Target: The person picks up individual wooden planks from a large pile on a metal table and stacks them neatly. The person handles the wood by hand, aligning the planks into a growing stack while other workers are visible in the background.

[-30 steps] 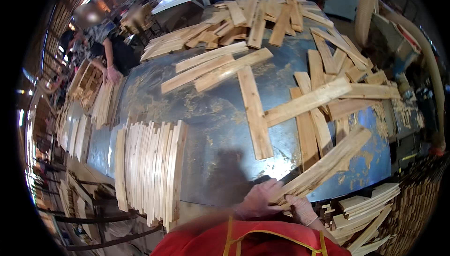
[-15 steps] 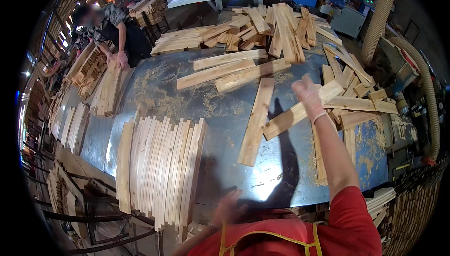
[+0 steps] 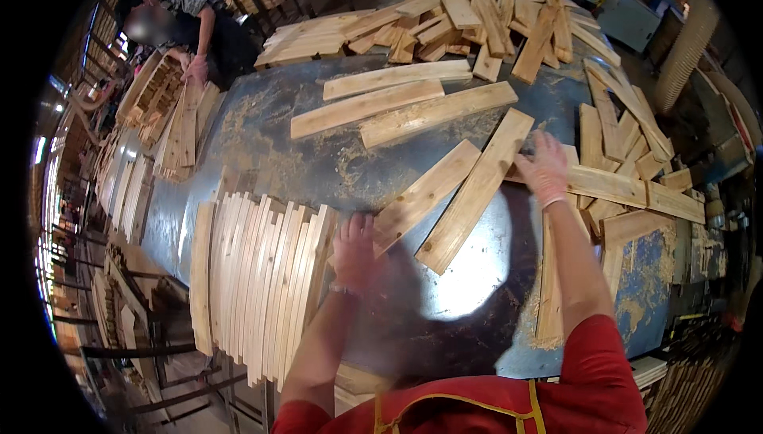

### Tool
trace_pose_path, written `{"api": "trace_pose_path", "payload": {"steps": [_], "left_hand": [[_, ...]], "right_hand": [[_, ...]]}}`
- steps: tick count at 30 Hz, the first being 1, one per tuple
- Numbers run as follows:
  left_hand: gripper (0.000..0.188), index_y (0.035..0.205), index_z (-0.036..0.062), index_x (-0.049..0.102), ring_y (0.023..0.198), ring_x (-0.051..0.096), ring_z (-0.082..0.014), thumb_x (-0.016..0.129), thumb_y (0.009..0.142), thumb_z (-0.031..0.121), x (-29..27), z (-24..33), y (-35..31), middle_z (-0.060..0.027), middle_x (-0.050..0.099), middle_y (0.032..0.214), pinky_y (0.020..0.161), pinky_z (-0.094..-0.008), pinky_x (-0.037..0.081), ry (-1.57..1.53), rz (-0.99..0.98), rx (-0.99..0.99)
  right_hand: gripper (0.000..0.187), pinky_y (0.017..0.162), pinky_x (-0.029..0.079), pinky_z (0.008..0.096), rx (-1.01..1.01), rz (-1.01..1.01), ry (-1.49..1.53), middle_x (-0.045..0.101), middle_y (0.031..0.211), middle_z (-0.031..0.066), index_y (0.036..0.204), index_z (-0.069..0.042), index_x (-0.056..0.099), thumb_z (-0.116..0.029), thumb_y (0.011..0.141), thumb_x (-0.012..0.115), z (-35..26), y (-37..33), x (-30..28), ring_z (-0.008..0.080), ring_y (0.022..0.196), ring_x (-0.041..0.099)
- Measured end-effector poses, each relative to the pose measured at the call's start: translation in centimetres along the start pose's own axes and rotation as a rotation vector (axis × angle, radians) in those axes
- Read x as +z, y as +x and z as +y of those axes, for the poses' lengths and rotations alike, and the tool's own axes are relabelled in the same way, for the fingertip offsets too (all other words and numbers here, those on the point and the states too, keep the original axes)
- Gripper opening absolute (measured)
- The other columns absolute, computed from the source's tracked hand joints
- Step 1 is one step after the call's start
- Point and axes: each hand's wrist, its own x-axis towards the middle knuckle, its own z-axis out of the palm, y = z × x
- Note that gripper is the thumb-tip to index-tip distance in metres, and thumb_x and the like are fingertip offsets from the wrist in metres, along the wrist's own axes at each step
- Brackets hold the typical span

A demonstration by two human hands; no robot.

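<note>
My left hand (image 3: 354,254) lies across the near end of a pale wooden board (image 3: 431,194), fingers reaching over its far edge in a grip. To its right a second board (image 3: 477,192) lies slanted on the metal table, apart from both hands. My right hand (image 3: 545,170), in a thin, pale glove, has its fingers spread beside that board's far end. It hovers at or touches the left end of a crosswise board (image 3: 612,184); contact is unclear. Left of my left arm, a row of boards on edge (image 3: 258,283) stands packed together at the table's near side.
A jumbled heap of boards (image 3: 477,25) covers the far side, with three loose boards (image 3: 437,114) before it. More boards (image 3: 628,128) lie crossed at the right, near a ribbed hose (image 3: 690,56). Across the table at left, a person (image 3: 195,32) handles stacked boards.
My left hand has come forward onto a board, whose near end has swung left. My right hand has left the other board, which now lies more steeply slanted. The view has shifted.
</note>
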Motion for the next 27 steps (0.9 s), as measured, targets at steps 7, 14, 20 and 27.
{"api": "trace_pose_path", "payload": {"steps": [7,14,20,27], "left_hand": [[0.072,0.149,0.0057,0.053,0.125,0.063,-0.0348,0.076,0.087,0.034,-2.4,1.4,3.1,-0.0165,0.059,0.144,0.106,-0.0484,0.053,-0.816,-0.638,-0.332],[0.057,0.15,0.0024,0.055,0.116,0.07,-0.0312,0.067,0.1,0.026,3.0,0.9,-10.4,-0.0174,0.068,0.136,0.101,-0.0456,0.057,-1.929,-0.607,-0.373],[0.051,0.143,0.007,0.063,0.118,0.068,-0.0371,0.067,0.099,0.033,-2.0,1.7,-15.9,-0.0167,0.069,0.132,0.103,-0.0546,0.053,-1.282,-0.383,-0.595],[0.045,0.126,0.014,0.069,0.128,0.055,-0.0376,0.07,0.085,0.032,-5.1,-7.4,-28.9,-0.0126,0.061,0.135,0.104,-0.0568,0.045,0.132,0.166,-0.371]], "right_hand": [[0.108,0.118,0.04,0.0461,-0.111,-0.725,-0.414,0.057,0.155,0.015,0.164,-0.015,0.04,-0.048,0.072,0.084,10.0,1.5,-3.6,0.0364,0.144,0.052],[0.098,0.11,0.051,0.0422,0.202,-1.02,0.489,0.066,0.142,0.0233,0.159,0.0,0.042,-0.046,0.081,0.08,8.9,-8.1,-9.3,0.042,0.128,0.064],[0.052,0.084,0.061,0.042,0.691,-0.592,1.332,0.07,0.097,0.0124,0.126,0.002,0.06,-0.041,0.098,0.072,4.1,-18.0,-6.2,0.0267,0.087,0.071],[0.045,0.077,0.059,0.0429,0.617,-0.643,1.489,0.071,0.1,0.0132,0.122,-0.001,0.066,-0.041,0.103,0.068,-14.3,-25.7,2.8,0.0274,0.083,0.07]]}}
